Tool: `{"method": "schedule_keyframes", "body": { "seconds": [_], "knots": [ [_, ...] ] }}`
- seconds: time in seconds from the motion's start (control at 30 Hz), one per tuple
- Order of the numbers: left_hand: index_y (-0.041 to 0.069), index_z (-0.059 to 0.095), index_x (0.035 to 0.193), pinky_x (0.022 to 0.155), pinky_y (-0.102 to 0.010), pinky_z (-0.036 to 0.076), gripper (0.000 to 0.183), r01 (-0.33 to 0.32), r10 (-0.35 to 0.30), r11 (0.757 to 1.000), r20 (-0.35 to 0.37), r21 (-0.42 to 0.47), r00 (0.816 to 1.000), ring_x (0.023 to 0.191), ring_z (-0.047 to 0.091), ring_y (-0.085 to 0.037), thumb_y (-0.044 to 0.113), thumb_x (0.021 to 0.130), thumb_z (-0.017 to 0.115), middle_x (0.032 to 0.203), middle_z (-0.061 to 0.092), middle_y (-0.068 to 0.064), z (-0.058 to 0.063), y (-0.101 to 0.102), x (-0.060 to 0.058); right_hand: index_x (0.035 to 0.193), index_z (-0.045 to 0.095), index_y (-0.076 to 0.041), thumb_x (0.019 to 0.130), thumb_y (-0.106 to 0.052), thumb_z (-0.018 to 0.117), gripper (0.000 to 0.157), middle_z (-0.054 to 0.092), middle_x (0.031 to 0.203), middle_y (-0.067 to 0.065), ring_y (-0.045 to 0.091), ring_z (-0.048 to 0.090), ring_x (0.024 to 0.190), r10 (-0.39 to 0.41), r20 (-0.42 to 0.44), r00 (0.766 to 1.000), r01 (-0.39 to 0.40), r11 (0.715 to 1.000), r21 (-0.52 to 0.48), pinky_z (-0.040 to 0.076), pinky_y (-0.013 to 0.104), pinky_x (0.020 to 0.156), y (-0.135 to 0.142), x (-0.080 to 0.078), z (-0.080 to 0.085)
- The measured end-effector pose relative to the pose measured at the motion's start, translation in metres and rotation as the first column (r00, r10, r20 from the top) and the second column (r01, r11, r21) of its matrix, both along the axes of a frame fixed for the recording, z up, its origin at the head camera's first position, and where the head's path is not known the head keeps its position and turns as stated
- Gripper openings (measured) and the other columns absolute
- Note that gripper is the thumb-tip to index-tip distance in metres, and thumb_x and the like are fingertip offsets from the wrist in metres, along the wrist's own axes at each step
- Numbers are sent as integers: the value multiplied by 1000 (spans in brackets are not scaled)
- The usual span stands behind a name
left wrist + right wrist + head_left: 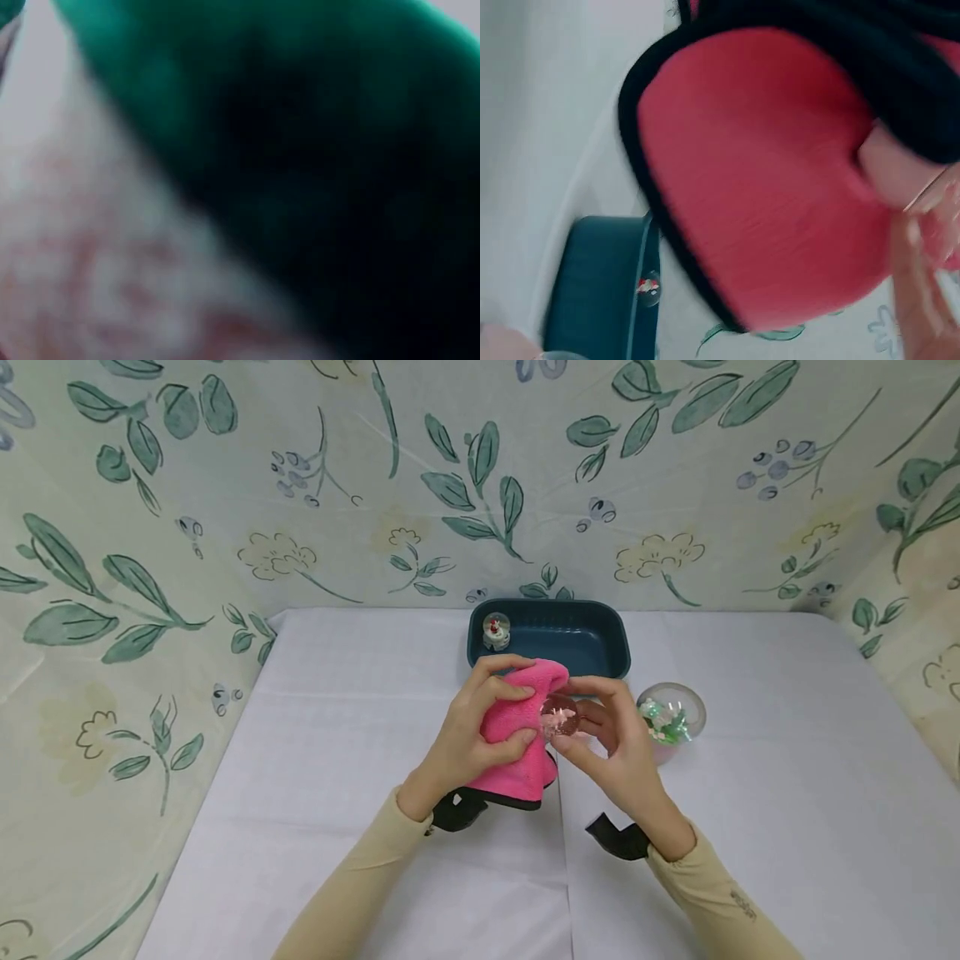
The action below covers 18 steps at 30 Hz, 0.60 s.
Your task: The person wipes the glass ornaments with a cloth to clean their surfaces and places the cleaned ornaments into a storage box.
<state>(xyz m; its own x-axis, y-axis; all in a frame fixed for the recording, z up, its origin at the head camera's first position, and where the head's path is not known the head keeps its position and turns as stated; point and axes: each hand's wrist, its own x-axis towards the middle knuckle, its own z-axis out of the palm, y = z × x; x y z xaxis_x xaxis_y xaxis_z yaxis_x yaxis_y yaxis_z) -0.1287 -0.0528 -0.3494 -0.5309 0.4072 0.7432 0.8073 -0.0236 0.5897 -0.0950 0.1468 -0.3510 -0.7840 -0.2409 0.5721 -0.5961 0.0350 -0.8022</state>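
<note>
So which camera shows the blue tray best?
The head view: the blue tray shows almost whole there; the pink cloth and left hand hide just a bit of its near side. The right wrist view shows only part, cut off at the bottom. The left wrist view is too blurry to tell.

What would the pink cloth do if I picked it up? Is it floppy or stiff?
Probably floppy: the cloth bends and folds in the left hand. It's likely light, since it looks like a soft sheet. It probably wouldn't slip easily, because its surface looks fuzzy.
</note>
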Motion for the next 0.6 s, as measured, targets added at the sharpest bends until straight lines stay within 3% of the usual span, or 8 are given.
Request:
{"method": "schedule_keyframes", "body": {
  "seconds": [0.1, 0.2, 0.27, 0.3, 0.37, 0.43, 0.53, 0.6],
  "knots": [
    [5, 50, 110, 81, -35, 54, 39, 15, -15, 1000, 22, 19, 1000, 121, 45, -31, 3, 75, 68, 129, 44, -19, 1, -3, -1, 124, 46, 12, 87, -19, 72, 54, 52, 122, 19, 22, 57, 109, 67, -194, 979, -53, 996, 75, 49, 23, 87, 4, -5, -2],
    [5, 49, 110, 82, -35, 53, 39, 49, -49, 999, 38, -2, 998, 121, 44, -31, 3, 76, 68, 129, 44, -19, 2, -4, -2, 117, 57, 9, 87, -34, 69, 54, 56, 113, 21, 22, 56, 106, 28, -392, 920, 48, 982, 184, 47, 20, 88, 8, -12, -4],
    [5, 49, 110, 84, -34, 53, 41, 68, -66, 997, 39, -27, 997, 122, 43, -31, 2, 75, 69, 130, 43, -19, 2, -3, -1, 112, 62, 7, 87, -39, 69, 53, 61, 106, 20, 21, 58, 100, -21, -472, 881, 139, 966, 217, 47, 17, 86, 10, -15, -5],
    [5, 50, 111, 84, -33, 53, 42, 70, -69, 997, 31, -43, 997, 123, 42, -31, 2, 75, 71, 130, 42, -19, 2, -3, 0, 110, 63, 7, 86, -41, 69, 54, 62, 103, 19, 20, 58, 97, -37, -481, 876, 158, 964, 213, 47, 16, 84, 11, -15, -5],
    [5, 50, 112, 85, -31, 52, 44, 68, -68, 995, 5, -74, 998, 123, 42, -30, 2, 74, 73, 132, 40, -19, 2, -1, 2, 107, 63, 8, 85, -43, 70, 57, 63, 98, 19, 16, 60, 91, -75, -463, 883, 183, 964, 192, 48, 14, 80, 12, -15, -7],
    [5, 50, 114, 85, -28, 52, 47, 50, -54, 993, -32, -104, 998, 125, 41, -30, 2, 74, 75, 134, 38, -19, 2, 1, 4, 105, 62, 11, 83, -44, 71, 60, 64, 93, 19, 11, 61, 85, -113, -402, 908, 187, 971, 149, 49, 13, 75, 11, -14, -8],
    [6, 50, 115, 87, -27, 51, 49, 12, -24, 991, -85, -135, 996, 126, 40, -30, 3, 74, 77, 136, 37, -19, 2, 3, 6, 102, 60, 12, 82, -40, 74, 58, 64, 88, 17, 6, 62, 77, -150, -252, 956, 171, 983, 64, 51, 14, 68, 7, -9, -10],
    [5, 50, 115, 88, -27, 50, 49, -3, -9, 991, -96, -130, 995, 126, 40, -31, 3, 74, 77, 135, 38, -19, 1, 4, 7, 101, 59, 12, 81, -35, 76, 53, 64, 84, 15, 7, 63, 70, -151, -158, 976, 157, 987, 25, 52, 16, 63, 5, -6, -9]
  ]
}}
